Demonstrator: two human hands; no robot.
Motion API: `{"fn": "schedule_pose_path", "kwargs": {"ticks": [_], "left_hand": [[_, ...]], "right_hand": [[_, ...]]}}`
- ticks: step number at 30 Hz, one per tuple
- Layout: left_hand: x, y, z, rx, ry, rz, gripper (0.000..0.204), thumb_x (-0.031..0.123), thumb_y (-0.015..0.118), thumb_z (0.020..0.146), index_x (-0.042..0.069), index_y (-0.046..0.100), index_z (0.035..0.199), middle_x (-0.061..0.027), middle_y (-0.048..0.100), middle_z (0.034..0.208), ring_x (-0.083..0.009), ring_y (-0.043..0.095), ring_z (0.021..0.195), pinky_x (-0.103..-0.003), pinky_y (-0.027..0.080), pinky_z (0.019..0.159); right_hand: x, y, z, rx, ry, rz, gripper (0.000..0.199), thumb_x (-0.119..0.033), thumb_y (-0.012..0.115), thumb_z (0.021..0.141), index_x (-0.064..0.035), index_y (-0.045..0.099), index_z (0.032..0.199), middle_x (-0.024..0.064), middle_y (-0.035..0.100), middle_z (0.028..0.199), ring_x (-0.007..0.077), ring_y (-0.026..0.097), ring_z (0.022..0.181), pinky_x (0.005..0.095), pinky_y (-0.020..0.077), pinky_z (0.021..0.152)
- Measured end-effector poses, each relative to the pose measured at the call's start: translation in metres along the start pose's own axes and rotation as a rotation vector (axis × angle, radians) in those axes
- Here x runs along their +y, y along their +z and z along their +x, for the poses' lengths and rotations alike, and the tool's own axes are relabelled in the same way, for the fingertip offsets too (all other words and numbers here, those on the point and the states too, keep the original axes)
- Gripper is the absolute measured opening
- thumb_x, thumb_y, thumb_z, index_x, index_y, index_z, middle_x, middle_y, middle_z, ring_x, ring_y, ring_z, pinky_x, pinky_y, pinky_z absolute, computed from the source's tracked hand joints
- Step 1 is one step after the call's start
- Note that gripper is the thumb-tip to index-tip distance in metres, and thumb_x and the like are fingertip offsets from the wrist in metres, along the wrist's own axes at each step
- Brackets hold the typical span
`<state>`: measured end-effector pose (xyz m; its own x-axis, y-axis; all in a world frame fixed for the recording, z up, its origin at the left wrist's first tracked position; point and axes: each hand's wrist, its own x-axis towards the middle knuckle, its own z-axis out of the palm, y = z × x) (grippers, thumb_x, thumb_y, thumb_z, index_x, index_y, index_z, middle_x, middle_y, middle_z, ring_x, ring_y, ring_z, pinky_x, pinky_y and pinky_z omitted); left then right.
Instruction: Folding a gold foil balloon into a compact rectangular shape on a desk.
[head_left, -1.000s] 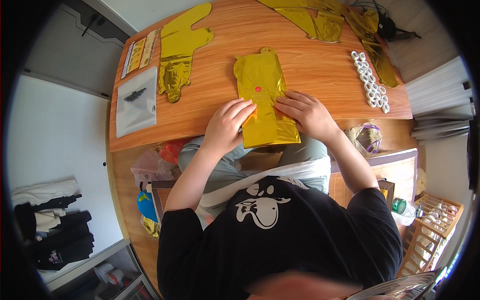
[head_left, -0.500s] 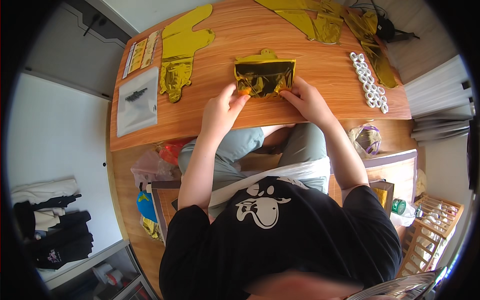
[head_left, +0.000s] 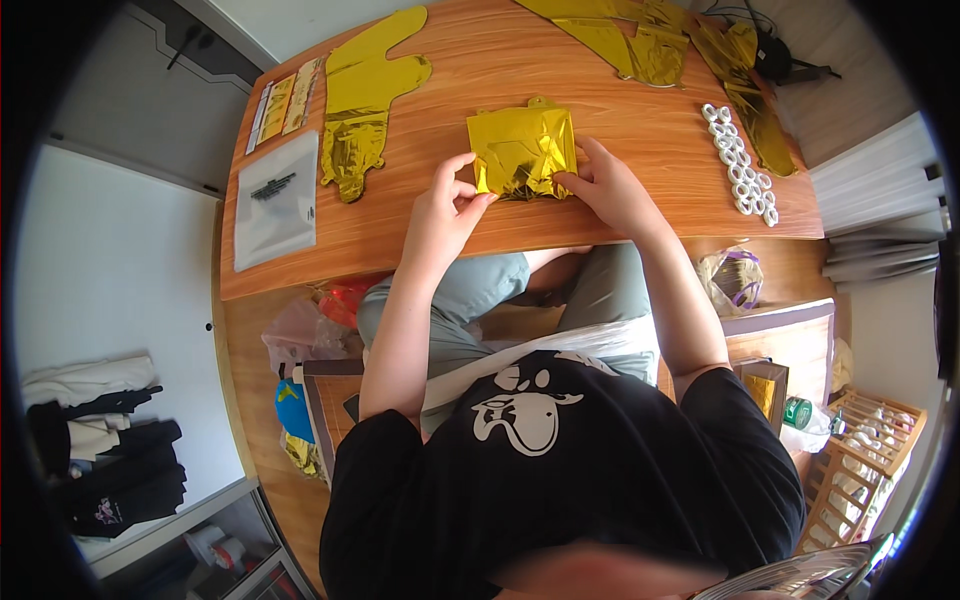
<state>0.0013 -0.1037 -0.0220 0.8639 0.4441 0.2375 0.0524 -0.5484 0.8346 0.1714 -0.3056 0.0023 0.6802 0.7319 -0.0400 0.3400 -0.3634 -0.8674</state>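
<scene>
A folded gold foil balloon (head_left: 522, 140) lies near the table's front edge, its shiny panel facing up and a small tab sticking out at the far side. My left hand (head_left: 452, 212) pinches its near left corner between thumb and fingers. On the near right edge, my right hand (head_left: 612, 192) grips the foil with thumb and curled fingers. Dark creases and reflections run along the near edge between the hands. To the left is a flat, unfolded gold foil balloon (head_left: 362, 95).
More gold foil balloons (head_left: 650, 50) lie at the far right. White ring-shaped rolls (head_left: 740, 170) stand in rows at the right edge. On the left are a clear plastic bag (head_left: 275, 215) with dark thin pieces and some printed cards (head_left: 285, 105). A dark cable (head_left: 770, 50) sits beyond the far right corner.
The foil's dark raised panel has come down flat toward me and now shows bright gold. The packet has shifted slightly left, and both hands still hold its near edge.
</scene>
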Motion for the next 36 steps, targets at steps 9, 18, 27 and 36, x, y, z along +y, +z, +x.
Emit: {"fn": "schedule_pose_path", "kwargs": {"ticks": [9, 18, 27, 36], "left_hand": [[-0.001, -0.002, 0.005, 0.014, 0.128, 0.200, 0.033, 0.012, 0.073, 0.096, 0.005, 0.057, 0.124, -0.0065, 0.069, 0.081, -0.0155, 0.062, 0.072, -0.031, 0.050, 0.069], [0.008, -0.012, 0.013, -0.126, -0.096, 0.101, 0.024, 0.017, 0.066, 0.100, 0.005, 0.055, 0.117, -0.0086, 0.071, 0.082, -0.0179, 0.063, 0.073, -0.032, 0.049, 0.068], [0.018, -0.015, 0.063, -0.144, 0.439, 0.573, 0.045, 0.031, 0.063, 0.102, 0.015, 0.054, 0.143, -0.0082, 0.064, 0.132, -0.0295, 0.063, 0.117, -0.043, 0.050, 0.098], [-0.024, 0.016, 0.082, -0.476, 0.580, 0.701, 0.060, 0.048, 0.041, 0.109, 0.024, 0.032, 0.163, -0.0059, 0.027, 0.170, -0.0296, 0.021, 0.158, -0.052, 0.020, 0.127]], "right_hand": [[-0.010, 0.002, 0.004, 0.032, 0.063, -0.068, 0.078, -0.018, 0.074, 0.092, -0.0055, 0.036, 0.159, 0.0081, 0.069, 0.078, 0.0143, 0.063, 0.071, 0.0295, 0.0489, 0.068], [-0.007, 0.004, 0.008, 0.061, 0.089, -0.106, 0.083, -0.022, 0.076, 0.090, -0.0055, 0.034, 0.160, 0.0100, 0.070, 0.082, 0.0172, 0.065, 0.074, 0.0307, 0.0507, 0.071], [-0.009, 0.004, 0.011, 0.036, 0.091, -0.069, 0.084, -0.020, 0.075, 0.089, -0.0057, 0.034, 0.161, 0.0098, 0.070, 0.083, 0.0160, 0.065, 0.074, 0.0306, 0.0506, 0.069], [-0.016, 0.000, 0.004, -0.005, 0.175, -0.073, 0.086, -0.022, 0.077, 0.088, 0.0000, 0.034, 0.159, 0.0160, 0.075, 0.100, 0.0233, 0.072, 0.088, 0.0328, 0.0550, 0.079]]}}
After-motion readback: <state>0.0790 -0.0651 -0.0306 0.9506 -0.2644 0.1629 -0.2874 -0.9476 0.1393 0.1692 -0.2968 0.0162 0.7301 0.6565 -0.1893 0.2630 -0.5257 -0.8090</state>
